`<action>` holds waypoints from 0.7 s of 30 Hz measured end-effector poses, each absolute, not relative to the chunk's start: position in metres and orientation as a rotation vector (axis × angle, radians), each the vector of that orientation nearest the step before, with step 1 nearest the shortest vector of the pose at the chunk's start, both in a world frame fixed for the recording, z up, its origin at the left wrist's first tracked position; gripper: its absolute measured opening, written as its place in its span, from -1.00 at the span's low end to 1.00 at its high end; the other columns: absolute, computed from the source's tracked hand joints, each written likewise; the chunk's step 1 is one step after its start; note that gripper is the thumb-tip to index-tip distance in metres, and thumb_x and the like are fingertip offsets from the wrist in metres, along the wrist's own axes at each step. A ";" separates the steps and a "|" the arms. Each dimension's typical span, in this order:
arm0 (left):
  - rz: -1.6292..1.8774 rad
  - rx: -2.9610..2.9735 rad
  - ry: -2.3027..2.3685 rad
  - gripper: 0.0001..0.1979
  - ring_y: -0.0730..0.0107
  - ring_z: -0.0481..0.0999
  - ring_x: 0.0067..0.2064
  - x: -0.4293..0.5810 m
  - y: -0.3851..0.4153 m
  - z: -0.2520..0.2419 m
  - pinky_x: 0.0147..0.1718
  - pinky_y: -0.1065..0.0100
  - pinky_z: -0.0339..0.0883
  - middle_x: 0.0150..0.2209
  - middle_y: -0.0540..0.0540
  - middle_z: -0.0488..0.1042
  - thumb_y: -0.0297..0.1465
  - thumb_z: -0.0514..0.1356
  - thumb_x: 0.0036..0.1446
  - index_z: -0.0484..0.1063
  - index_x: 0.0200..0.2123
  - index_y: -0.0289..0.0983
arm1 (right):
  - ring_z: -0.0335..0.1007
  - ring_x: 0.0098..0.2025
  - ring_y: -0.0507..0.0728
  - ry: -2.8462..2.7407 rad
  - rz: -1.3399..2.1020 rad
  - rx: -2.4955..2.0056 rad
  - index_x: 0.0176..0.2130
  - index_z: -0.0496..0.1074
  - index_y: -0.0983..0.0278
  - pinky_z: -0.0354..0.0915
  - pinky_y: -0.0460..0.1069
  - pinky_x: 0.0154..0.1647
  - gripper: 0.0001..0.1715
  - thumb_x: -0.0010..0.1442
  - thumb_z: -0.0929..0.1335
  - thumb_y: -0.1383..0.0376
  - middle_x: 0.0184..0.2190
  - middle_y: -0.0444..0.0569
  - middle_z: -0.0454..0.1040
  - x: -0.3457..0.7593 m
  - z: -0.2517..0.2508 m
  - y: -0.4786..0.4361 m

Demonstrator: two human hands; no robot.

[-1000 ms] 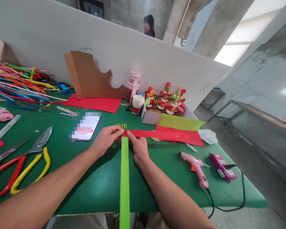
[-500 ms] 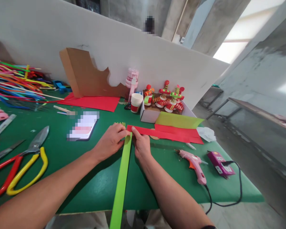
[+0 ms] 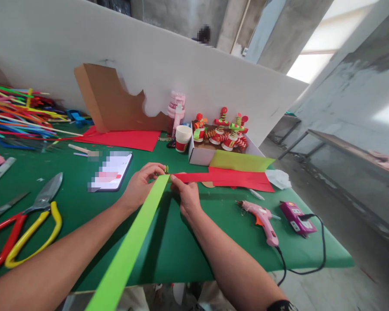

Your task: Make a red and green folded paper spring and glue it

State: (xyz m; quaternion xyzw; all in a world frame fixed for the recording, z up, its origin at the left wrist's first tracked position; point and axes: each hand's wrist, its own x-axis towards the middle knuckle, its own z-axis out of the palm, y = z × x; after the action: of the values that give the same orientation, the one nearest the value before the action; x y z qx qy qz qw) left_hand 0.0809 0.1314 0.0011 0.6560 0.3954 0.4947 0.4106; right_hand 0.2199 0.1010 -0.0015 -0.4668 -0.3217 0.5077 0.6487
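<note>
My left hand (image 3: 141, 183) and my right hand (image 3: 187, 196) meet at the middle of the green table (image 3: 168, 246). Both pinch the joint where a long green paper strip (image 3: 134, 242) and a red paper strip (image 3: 201, 177) cross. The green strip runs from the joint down and left, over my left forearm, off the near table edge. To the right, the red strip lies flat on the table. A small folded green-and-red piece peeks out just behind my left fingertips.
A pink glue gun (image 3: 261, 216) and purple plug box (image 3: 294, 218) lie right. A white box (image 3: 204, 155) holds several paper figures, with a cup (image 3: 183, 138) beside it. A phone (image 3: 112, 170), big shears (image 3: 29, 220), red sheets (image 3: 123, 139), cardboard (image 3: 113, 103) and coloured sticks (image 3: 22, 116) lie left.
The green strip's free end has swung from straight toward me to the lower left, across my left forearm. Both hands have stayed pinched at the joint.
</note>
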 end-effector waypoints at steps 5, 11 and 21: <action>1.154 1.485 0.976 -0.70 0.26 0.50 -0.28 0.081 0.133 -0.002 -0.30 0.29 0.37 -0.31 -0.05 0.54 -0.13 0.37 -0.08 0.46 -0.39 -0.20 | 0.23 -0.55 0.01 -0.740 1.192 -1.046 -0.55 0.43 0.25 0.26 -0.07 -0.46 -0.72 -0.14 0.53 0.16 -0.66 -0.20 0.34 0.219 -0.001 0.100; 1.201 1.449 1.070 -0.66 0.31 0.46 -0.35 0.086 0.129 0.006 -0.33 0.32 0.35 -0.47 0.03 0.47 -0.11 0.39 -0.13 0.41 -0.47 -0.21 | 0.24 -0.56 0.01 -0.757 1.211 -1.048 -0.57 0.42 0.25 0.25 -0.08 -0.48 -0.72 -0.15 0.53 0.17 -0.68 -0.20 0.34 0.220 -0.002 0.101; 1.251 1.173 1.028 -0.57 0.20 0.56 -0.21 0.089 0.130 0.005 -0.09 0.16 0.42 -0.34 -0.08 0.62 -0.12 0.45 -0.23 0.51 -0.32 -0.26 | 0.32 -0.53 -0.01 -0.793 1.279 -1.033 -0.43 0.54 0.29 0.29 -0.10 -0.43 -0.57 -0.20 0.59 0.05 -0.54 -0.12 0.53 0.213 -0.001 0.097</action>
State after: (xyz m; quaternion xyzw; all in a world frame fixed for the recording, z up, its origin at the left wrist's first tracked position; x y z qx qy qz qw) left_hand 0.0894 0.1300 0.0053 0.4934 0.4326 0.5263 0.5407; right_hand 0.2129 0.0972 -0.0005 -0.4477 -0.3437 0.5544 0.6116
